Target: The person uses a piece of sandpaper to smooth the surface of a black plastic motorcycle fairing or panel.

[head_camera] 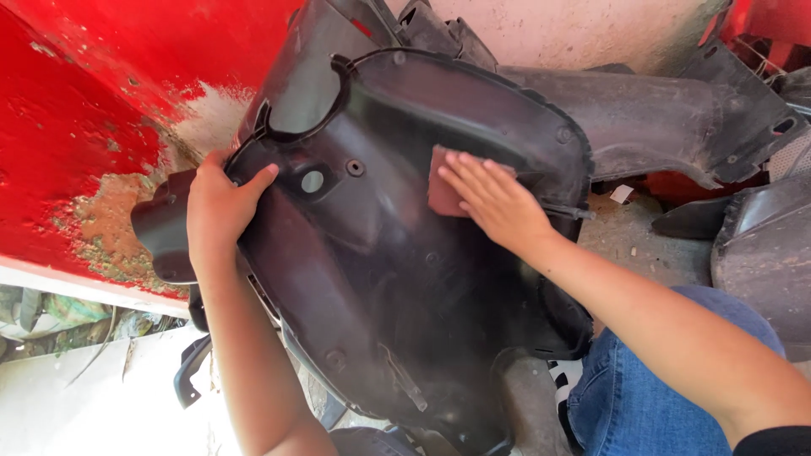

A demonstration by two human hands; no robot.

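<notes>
Red wall [59, 127] with flaking paint behind, dusty concrete floor [629, 241] below. Left hand [218, 207]: grip clenched around the upper left edge of a large black plastic panel [380, 279], thumb over the rim, fingers behind. Right hand [494, 198]: fingers flat and spread, pressing a small reddish-brown sanding sheet [441, 192] against the panel's inner face near its upper right curve; no closed grip, only palm pressure. Panel propped upright and tilted, lower end resting near the knee in blue jeans [642, 397].

Likely risks, as judgement: sheet slipping out from under flat fingers, since nothing pinches it; fingertips scraping on the ribbed edge just beside the sheet; panel twisting or sliding off the knee under a hard push, given only one holding hand at the far edge; uneven sanding over the raised ridges and screw holes.

Count: two hands, one sanding sheet, one panel in hand, at least three more dark plastic panels [667, 118] stacked behind and to the right, exact number unclear through overlap.
</notes>
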